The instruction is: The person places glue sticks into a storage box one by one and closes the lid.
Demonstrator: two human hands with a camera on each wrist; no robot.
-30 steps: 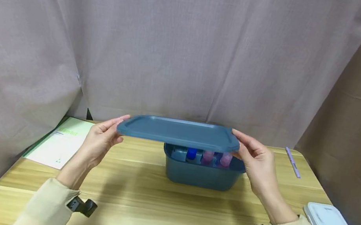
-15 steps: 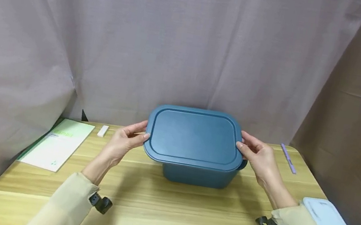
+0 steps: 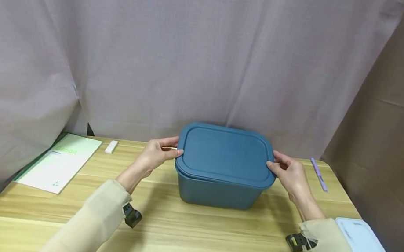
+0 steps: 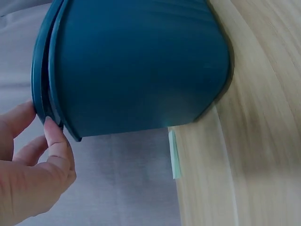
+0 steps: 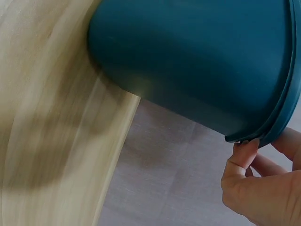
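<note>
The blue lid (image 3: 226,153) sits on the blue bin (image 3: 216,193) at the far middle of the surface (image 3: 183,239), long axis left to right. The left hand (image 3: 157,154) and right hand (image 3: 289,173) each pinch a short end, equally near.

Soft, even overhead light casts faint shadows on the table (image 3: 184,230); the head view is sharp, both wrist views motion-blurred.
</note>
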